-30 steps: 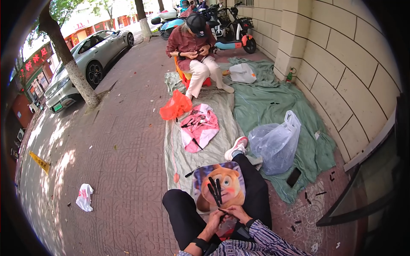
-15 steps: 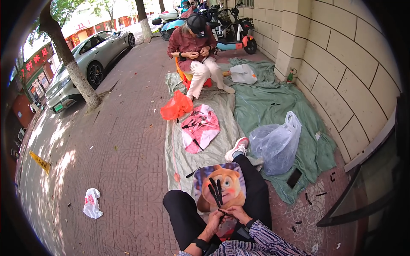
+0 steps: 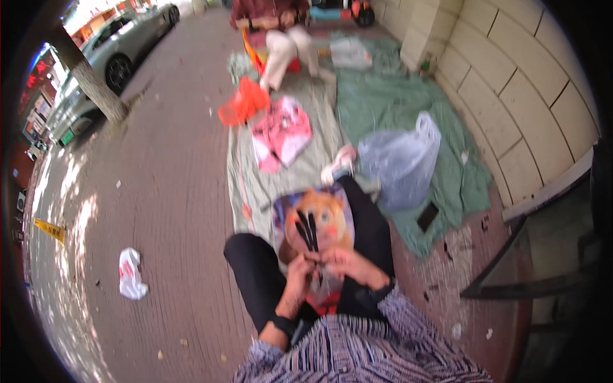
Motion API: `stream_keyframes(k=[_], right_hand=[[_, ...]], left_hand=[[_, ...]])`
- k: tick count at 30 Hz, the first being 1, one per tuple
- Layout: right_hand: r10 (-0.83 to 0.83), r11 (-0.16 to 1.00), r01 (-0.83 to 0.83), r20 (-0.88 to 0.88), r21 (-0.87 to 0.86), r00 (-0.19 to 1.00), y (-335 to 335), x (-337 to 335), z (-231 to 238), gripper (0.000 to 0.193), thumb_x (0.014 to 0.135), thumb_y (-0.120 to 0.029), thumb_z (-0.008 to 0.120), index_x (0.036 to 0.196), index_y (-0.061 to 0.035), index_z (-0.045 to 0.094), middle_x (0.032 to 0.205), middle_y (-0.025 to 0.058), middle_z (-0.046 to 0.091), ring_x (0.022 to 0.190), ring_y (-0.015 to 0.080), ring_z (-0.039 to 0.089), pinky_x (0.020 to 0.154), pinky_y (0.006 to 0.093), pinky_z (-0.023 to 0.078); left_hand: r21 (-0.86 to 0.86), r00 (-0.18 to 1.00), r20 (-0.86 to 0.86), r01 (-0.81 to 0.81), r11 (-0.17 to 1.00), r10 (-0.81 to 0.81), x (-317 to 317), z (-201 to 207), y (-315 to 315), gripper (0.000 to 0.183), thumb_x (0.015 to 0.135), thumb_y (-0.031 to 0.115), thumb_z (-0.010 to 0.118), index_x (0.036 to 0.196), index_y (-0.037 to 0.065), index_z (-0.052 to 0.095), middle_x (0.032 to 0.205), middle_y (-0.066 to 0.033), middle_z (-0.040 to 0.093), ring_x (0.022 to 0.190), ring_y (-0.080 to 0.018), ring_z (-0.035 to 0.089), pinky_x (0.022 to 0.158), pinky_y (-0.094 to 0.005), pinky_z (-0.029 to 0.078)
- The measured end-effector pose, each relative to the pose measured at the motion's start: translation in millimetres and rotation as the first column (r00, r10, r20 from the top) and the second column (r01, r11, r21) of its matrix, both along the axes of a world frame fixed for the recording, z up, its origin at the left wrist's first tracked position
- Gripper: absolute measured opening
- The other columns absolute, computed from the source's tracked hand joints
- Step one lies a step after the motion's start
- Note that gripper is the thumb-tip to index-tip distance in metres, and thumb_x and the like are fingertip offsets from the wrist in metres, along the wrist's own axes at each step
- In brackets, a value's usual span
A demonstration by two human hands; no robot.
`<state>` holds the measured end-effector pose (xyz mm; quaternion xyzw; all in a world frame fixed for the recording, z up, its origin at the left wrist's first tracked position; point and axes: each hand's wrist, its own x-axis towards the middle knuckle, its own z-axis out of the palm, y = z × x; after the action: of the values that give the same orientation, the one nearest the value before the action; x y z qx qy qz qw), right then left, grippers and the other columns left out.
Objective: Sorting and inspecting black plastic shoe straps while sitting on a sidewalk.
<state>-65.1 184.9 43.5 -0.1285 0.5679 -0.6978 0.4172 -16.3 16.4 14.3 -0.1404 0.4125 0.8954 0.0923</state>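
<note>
My left hand (image 3: 299,273) and my right hand (image 3: 352,263) meet over my lap with fingers pinched together. Between the fingertips is a small dark piece, blurred, that looks like a black strip (image 3: 318,276). Just beyond them, a rounded panel with a printed cartoon face (image 3: 332,217) rests across my legs. Several slim black strips (image 3: 307,231) lie side by side on that panel. Below my hands, clear plastic and something red show between my thighs, partly hidden by the fingers.
A pink-and-white cloth (image 3: 284,131) with dark pieces and an orange bag (image 3: 246,102) lie ahead on a pale sheet. To the right, a translucent bag (image 3: 399,166) and a phone (image 3: 428,217) rest on green cloth. Another person (image 3: 281,54) sits farther off. Black bits dot the right-hand paving.
My view has tilted downward, so the scene sits higher and the seated person's head is out of frame. My hands stay together at the near edge of the panel.
</note>
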Motion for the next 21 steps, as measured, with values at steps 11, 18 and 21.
stream_keyframes(k=[11, 18, 21], right_hand=[[0.124, 0.988, -0.125, 0.01, 0.089, 0.992, -16, -1, 53, 0.033, 0.075, -0.009, 0.06, 0.105, -0.0015, 0.047, 0.074, 0.0, 0.053, 0.059, 0.0054, 0.048, 0.05, 0.0176, 0.037], [-0.052, 0.997, 0.047, 0.082, 0.068, 0.995, -14, 26, 48, 0.036, 0.073, -0.003, 0.058, 0.107, -0.0015, 0.046, 0.072, 0.0007, 0.054, 0.059, 0.0059, 0.049, 0.05, 0.018, 0.036], [-0.08, 0.995, 0.075, 0.076, 0.07, 0.994, -13, 27, 55, 0.037, 0.072, -0.002, 0.06, 0.107, -0.0013, 0.046, 0.072, 0.0005, 0.054, 0.06, 0.0057, 0.049, 0.051, 0.0178, 0.035]], left_hand=[[-0.246, 0.984, -0.117, 0.098, 0.964, -0.13, 28, 45, -27, 0.026, 0.074, 0.004, 0.065, 0.098, -0.001, 0.057, 0.067, 0.001, 0.052, 0.055, -0.0052, 0.043, 0.049, -0.0177, 0.032], [-0.187, 0.961, -0.165, 0.19, 0.964, -0.222, 30, 38, -28, 0.024, 0.072, 0.004, 0.067, 0.095, -0.001, 0.061, 0.074, -0.0002, 0.056, 0.062, -0.0058, 0.048, 0.054, -0.0183, 0.039], [-0.326, 0.924, -0.157, 0.285, 0.902, -0.349, 29, 36, -33, 0.022, 0.071, 0.005, 0.067, 0.092, 0.002, 0.063, 0.087, -0.0034, 0.062, 0.08, -0.0097, 0.055, 0.076, -0.0251, 0.043]])
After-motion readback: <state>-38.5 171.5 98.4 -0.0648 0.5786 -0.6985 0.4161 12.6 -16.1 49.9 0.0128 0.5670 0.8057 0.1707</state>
